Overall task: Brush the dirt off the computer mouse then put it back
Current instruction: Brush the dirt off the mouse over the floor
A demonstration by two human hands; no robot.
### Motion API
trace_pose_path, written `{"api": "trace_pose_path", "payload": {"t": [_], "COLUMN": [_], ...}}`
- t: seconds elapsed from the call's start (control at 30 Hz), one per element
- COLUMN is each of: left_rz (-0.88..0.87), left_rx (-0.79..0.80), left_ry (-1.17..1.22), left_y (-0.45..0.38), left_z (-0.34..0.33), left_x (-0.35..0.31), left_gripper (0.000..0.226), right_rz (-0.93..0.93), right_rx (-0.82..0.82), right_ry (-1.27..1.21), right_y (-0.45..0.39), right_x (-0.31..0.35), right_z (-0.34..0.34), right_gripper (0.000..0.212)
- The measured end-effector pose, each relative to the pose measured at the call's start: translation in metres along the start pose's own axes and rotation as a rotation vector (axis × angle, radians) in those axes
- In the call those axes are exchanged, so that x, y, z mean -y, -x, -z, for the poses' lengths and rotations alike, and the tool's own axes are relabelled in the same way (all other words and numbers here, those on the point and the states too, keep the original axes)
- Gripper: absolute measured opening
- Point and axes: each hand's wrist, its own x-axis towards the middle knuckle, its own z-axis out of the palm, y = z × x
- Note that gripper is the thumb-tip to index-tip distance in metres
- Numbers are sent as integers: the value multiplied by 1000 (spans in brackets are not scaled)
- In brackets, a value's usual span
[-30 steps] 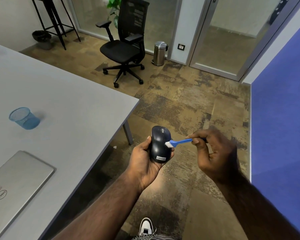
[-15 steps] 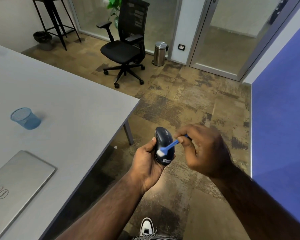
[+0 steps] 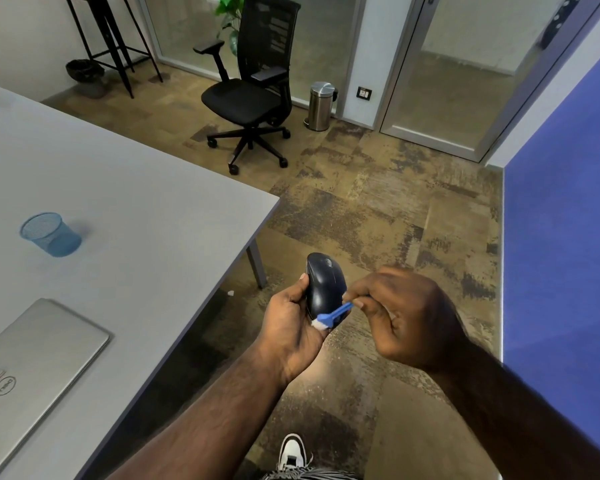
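Note:
A dark computer mouse (image 3: 323, 282) stands upright in my left hand (image 3: 291, 327), held in the air over the floor just off the table's corner. My right hand (image 3: 406, 313) pinches a small blue brush (image 3: 335, 314) by its handle. The brush's white bristles touch the lower end of the mouse, near my left palm. Most of the brush handle is hidden inside my right fingers.
A grey table (image 3: 125, 216) lies to the left with a blue mesh cup (image 3: 51, 234) and a shut silver laptop (image 3: 32, 368) on it. A black office chair (image 3: 250, 95) and a steel bin (image 3: 321, 105) stand further back. A blue wall (image 3: 565, 237) is on the right.
The brush has swept down the mouse from its middle to its lower end. My right hand has moved closer to the mouse and lower. The mouse has turned slightly in my left hand.

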Motion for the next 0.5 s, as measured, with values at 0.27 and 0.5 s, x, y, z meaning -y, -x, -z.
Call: {"api": "trace_pose_path", "payload": {"t": [0.27, 0.5], "left_rz": [7, 41], "left_rx": [-12, 15], "left_ry": [105, 144], "left_y": [-4, -5], "left_z": [1, 6], "left_x": [-8, -8], "left_gripper": [48, 51], "right_rz": [-108, -76], "right_rx": [-221, -227], "right_ry": [113, 55], "right_y": [10, 15], "right_x": [-15, -12], "right_z": [5, 0], "right_gripper": [16, 13]}}
